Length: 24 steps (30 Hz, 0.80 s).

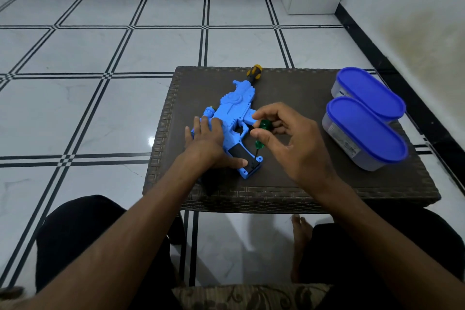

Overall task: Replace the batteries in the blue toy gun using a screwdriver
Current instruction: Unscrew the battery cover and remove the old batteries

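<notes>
Patterned cushion fabric (251, 296) fills the 6 o'clock edge, with the person's dark-clothed knees to either side and a bare foot (299, 229) on the tiled floor (100, 45) just under the table's near edge. Both forearms reach up from there onto the dark woven table (302, 184).

At mid-table the blue toy gun (234, 111) lies flat, its muzzle toward 12 o'clock and its grip toward 6 o'clock. Over the gun's body, at its 8 o'clock side, the left hand (208, 141) lies flat with fingers spread, pressing it down, the thumb stretched along the grip's dark panel.

At 3 o'clock of the grip, the right hand (289, 143) pinches the green handle of a screwdriver (261, 133) between thumb and fingertips. Its shaft stands nearly upright, the tip down at the grip's butt end.

A second screwdriver, yellow-and-black-handled (254, 72), lies at 12 o'clock, partly hidden by the muzzle. Two blue-lidded containers (364, 118) sit touching at 3 o'clock, well apart from the hands.
</notes>
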Motion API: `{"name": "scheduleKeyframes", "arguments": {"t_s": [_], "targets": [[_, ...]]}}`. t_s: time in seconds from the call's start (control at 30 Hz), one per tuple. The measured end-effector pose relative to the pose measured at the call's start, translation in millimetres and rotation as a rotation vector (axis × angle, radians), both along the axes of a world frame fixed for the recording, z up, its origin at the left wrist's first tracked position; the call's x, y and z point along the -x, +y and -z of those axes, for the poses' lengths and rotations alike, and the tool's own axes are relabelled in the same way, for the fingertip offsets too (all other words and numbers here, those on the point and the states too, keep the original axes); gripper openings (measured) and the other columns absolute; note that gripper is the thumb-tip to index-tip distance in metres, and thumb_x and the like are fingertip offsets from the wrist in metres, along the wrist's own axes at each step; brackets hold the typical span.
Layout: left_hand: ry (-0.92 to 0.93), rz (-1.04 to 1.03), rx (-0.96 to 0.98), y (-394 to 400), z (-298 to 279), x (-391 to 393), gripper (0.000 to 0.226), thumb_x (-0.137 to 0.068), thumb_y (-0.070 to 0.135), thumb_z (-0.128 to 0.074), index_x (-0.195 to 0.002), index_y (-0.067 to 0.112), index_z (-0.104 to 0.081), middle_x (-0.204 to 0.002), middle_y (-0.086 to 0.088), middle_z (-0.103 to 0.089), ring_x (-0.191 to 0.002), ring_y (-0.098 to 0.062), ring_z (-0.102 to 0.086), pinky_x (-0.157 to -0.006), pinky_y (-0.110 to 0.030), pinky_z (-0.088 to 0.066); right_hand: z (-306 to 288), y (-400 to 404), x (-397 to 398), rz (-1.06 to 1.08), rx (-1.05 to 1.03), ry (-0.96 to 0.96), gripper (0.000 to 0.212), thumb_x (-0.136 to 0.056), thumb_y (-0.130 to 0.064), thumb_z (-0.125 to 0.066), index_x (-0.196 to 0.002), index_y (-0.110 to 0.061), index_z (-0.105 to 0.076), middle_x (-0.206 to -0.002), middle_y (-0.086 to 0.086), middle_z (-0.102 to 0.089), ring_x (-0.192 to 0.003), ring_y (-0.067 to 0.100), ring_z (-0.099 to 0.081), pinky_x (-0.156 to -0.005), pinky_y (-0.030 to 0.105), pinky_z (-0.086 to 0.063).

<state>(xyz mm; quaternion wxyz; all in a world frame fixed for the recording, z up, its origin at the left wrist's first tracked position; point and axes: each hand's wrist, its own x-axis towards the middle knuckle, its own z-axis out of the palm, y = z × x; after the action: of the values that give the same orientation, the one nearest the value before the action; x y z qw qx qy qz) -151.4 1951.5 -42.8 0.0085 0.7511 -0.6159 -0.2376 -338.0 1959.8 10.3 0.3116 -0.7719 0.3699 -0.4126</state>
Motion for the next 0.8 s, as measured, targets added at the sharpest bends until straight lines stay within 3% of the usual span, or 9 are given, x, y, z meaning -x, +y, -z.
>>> {"name": "scheduleKeyframes", "arguments": {"t_s": [0.2, 0.33, 0.5, 0.63, 0.73, 0.8], "targets": [[0.024, 0.172, 0.088, -3.0, 4.4, -2.9, 0.133, -0.068, 0.062, -0.074, -0.151, 0.015, 0.019, -0.157, -0.016, 0.026, -0.144, -0.029, 0.026, -0.119, -0.044, 0.006, 0.6, -1.6, 3.4, 0.000, -0.036, -0.023, 0.018, -0.086, -0.009, -0.074, -0.103, -0.009, -0.068, -0.096, -0.004, -0.073, -0.091, 0.009, -0.070, -0.081, 0.028, -0.058], [0.026, 0.280, -0.016, -10.7, 0.6, -6.6, 0.122, -0.075, 0.063, -0.068, -0.152, 0.021, 0.016, -0.156, -0.014, 0.029, -0.144, -0.027, 0.028, -0.117, -0.041, 0.009, 2.1, -3.1, 2.4, -0.019, -0.021, -0.032, 0.018, -0.088, -0.007, -0.071, -0.105, -0.008, -0.071, -0.100, -0.002, -0.072, -0.093, 0.009, -0.070, -0.082, 0.031, -0.059], [0.055, 0.295, -0.016, -11.0, 3.9, -10.2, 0.121, -0.076, 0.064, -0.066, -0.151, 0.021, 0.018, -0.156, -0.011, 0.030, -0.144, -0.023, 0.028, -0.117, -0.040, 0.012, 5.9, -3.6, -2.7, 0.009, 0.022, -0.041, 0.020, -0.087, -0.005, -0.071, -0.106, -0.009, -0.074, -0.103, 0.002, -0.061, -0.093, 0.012, -0.066, -0.078, 0.019, -0.056], [0.073, 0.302, 0.006, -10.1, 8.0, -11.8, 0.120, -0.075, 0.065, -0.065, -0.151, 0.023, 0.018, -0.156, -0.010, 0.031, -0.143, -0.022, 0.030, -0.116, -0.038, 0.014, 7.3, -2.2, -6.4, 0.056, 0.068, -0.012, 0.016, -0.086, -0.017, -0.075, -0.102, -0.015, -0.075, -0.096, -0.002, -0.063, -0.079, 0.013, -0.062, -0.067, 0.016, -0.050], [0.064, 0.307, 0.006, -11.6, 9.5, -12.5, 0.121, -0.074, 0.066, -0.065, -0.151, 0.025, 0.018, -0.156, -0.010, 0.031, -0.143, -0.022, 0.030, -0.115, -0.038, 0.015, 7.2, -2.1, -8.1, 0.068, 0.084, -0.022, 0.009, -0.086, -0.012, -0.074, -0.095, -0.012, -0.074, -0.092, 0.000, -0.066, -0.077, 0.010, -0.063, -0.067, 0.012, -0.045], [0.055, 0.309, -0.001, -12.6, 9.8, -12.7, 0.122, -0.074, 0.067, -0.064, -0.151, 0.024, 0.019, -0.156, -0.010, 0.032, -0.143, -0.022, 0.030, -0.116, -0.038, 0.014, 6.4, -2.0, -9.1, 0.058, 0.089, -0.015, 0.017, -0.087, -0.009, -0.072, -0.104, -0.011, -0.072, -0.095, 0.000, -0.069, -0.083, 0.008, -0.065, -0.070, 0.015, -0.050]]}}
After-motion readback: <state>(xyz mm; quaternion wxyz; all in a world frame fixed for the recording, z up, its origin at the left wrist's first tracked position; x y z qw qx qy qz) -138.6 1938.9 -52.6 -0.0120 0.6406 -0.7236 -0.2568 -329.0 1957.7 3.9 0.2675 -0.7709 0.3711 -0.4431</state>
